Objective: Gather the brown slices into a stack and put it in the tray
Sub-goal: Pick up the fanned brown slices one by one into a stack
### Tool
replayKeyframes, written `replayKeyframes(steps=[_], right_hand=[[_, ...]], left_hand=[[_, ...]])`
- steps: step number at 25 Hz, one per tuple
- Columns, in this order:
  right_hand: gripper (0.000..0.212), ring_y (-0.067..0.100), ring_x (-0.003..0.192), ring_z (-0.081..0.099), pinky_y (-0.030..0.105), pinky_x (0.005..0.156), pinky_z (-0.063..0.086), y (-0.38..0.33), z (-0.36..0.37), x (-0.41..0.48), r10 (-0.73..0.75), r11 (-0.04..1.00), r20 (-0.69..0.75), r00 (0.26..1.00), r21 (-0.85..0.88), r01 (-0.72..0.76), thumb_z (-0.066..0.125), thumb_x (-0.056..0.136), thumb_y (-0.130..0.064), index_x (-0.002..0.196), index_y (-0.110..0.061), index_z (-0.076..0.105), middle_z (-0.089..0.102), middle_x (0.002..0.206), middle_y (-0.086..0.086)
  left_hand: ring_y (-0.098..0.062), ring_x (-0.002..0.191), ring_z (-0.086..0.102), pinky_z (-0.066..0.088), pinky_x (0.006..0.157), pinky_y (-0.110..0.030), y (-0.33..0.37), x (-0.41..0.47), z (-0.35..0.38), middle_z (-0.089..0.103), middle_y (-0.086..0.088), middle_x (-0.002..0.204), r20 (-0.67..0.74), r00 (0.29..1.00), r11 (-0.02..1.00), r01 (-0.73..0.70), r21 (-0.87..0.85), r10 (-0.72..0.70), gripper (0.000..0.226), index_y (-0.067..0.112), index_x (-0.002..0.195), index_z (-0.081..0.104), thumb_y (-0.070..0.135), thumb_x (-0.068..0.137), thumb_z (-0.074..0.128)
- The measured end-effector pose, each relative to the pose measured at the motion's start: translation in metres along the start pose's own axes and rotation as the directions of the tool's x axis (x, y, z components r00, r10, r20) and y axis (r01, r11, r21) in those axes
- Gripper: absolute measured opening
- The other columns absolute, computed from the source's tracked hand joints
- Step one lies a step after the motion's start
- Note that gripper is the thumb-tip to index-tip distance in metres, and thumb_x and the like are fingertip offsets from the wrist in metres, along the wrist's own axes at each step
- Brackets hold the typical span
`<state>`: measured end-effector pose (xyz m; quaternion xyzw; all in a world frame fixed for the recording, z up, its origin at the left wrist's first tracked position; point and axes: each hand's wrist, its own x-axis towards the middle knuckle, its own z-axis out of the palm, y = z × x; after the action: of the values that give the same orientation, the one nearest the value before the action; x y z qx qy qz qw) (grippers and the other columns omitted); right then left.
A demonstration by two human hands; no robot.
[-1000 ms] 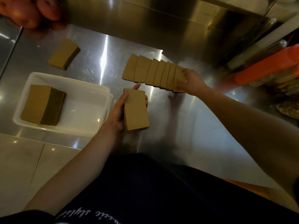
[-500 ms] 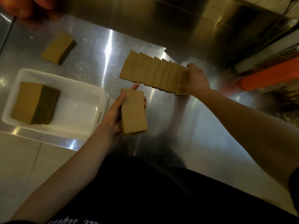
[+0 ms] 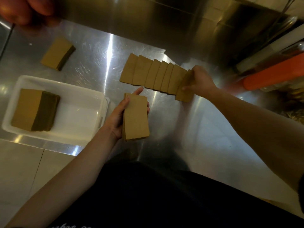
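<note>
Several brown slices [image 3: 148, 74] lie fanned in an overlapping row on the steel counter. At the row's right end my right hand [image 3: 199, 80] pinches one slice [image 3: 185, 89] and lifts it clear of the rest. A thin stack of slices [image 3: 135, 117] rests flat in my left hand [image 3: 117, 118], just below the row's left end. The white tray [image 3: 79, 112] stands left of that hand, with a thicker stack [image 3: 35, 110] in its left half.
Another small brown stack [image 3: 57, 53] lies on the counter behind the tray. Orange-red objects [image 3: 21, 9] sit at the far left corner. An orange container [image 3: 273, 74] and jars crowd the right side. A steel backsplash [image 3: 164, 22] rises behind the counter.
My right hand has pulled the end slice off the row and lifted it toward me. My left hand has kept its stack in about the same place.
</note>
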<state>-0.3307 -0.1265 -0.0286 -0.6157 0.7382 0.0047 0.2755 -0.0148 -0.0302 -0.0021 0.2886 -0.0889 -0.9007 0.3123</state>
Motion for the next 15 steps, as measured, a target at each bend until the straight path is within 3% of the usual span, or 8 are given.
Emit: replayKeyframes(steps=[2,4,6,9,11,15], right_hand=[[0.075,0.021,0.102,0.049,0.033,0.076,0.041,-0.003,-0.009,0.002,-0.002,0.992,0.144,0.990,0.125,-0.016,0.083,0.068,-0.041,0.125,-0.018,0.039,0.047,0.115,0.002],[0.084,0.023,0.111,0.048,0.034,0.084,0.044,-0.014,-0.017,0.008,-0.018,0.982,0.159,0.987,0.190,-0.012,0.083,0.067,-0.042,0.133,-0.018,0.038,0.048,0.127,0.006],[0.091,0.028,0.121,0.047,0.038,0.092,0.042,-0.028,-0.019,0.017,-0.023,0.989,0.120,0.992,0.146,0.005,0.084,0.066,-0.040,0.139,-0.015,0.035,0.045,0.139,0.010],[0.091,0.034,0.126,0.044,0.041,0.098,0.040,-0.042,-0.007,0.022,-0.027,0.997,0.123,0.992,-0.069,0.036,0.084,0.069,-0.037,0.141,-0.010,0.035,0.043,0.141,0.016],[0.092,0.036,0.127,0.040,0.045,0.101,0.040,-0.043,0.002,0.019,-0.003,0.992,0.103,0.995,-0.125,0.016,0.084,0.067,-0.038,0.141,-0.010,0.035,0.038,0.141,0.017],[0.094,0.032,0.118,0.044,0.044,0.092,0.045,-0.030,0.008,0.009,-0.003,0.995,-0.005,1.000,-0.098,0.002,0.086,0.062,-0.042,0.133,-0.011,0.034,0.044,0.129,0.013]], left_hand=[[-0.020,0.093,0.068,0.059,0.079,-0.038,-0.002,-0.002,-0.001,0.066,-0.012,0.109,0.002,1.000,1.000,0.005,0.002,-0.005,0.093,0.030,0.147,0.041,0.045,0.067,0.086],[-0.020,0.092,0.069,0.059,0.079,-0.038,-0.004,-0.003,-0.001,0.067,-0.012,0.108,-0.005,1.000,1.000,0.007,0.004,-0.007,0.092,0.029,0.146,0.043,0.045,0.067,0.086],[-0.021,0.092,0.069,0.059,0.079,-0.038,-0.003,-0.004,0.000,0.067,-0.012,0.108,-0.013,1.000,1.000,0.004,0.007,-0.004,0.091,0.029,0.145,0.044,0.045,0.066,0.087],[-0.021,0.092,0.069,0.059,0.079,-0.039,0.001,-0.006,0.001,0.067,-0.012,0.108,-0.026,1.000,1.000,-0.014,0.015,0.015,0.088,0.029,0.144,0.046,0.045,0.067,0.086],[-0.021,0.092,0.069,0.059,0.079,-0.039,0.004,-0.009,-0.001,0.067,-0.012,0.109,-0.040,0.999,0.999,-0.032,0.022,0.033,0.088,0.029,0.144,0.046,0.045,0.068,0.086],[-0.020,0.091,0.068,0.059,0.080,-0.037,0.002,-0.013,-0.005,0.066,-0.011,0.109,-0.047,0.998,0.999,-0.047,0.009,0.047,0.095,0.029,0.149,0.040,0.045,0.067,0.086]])
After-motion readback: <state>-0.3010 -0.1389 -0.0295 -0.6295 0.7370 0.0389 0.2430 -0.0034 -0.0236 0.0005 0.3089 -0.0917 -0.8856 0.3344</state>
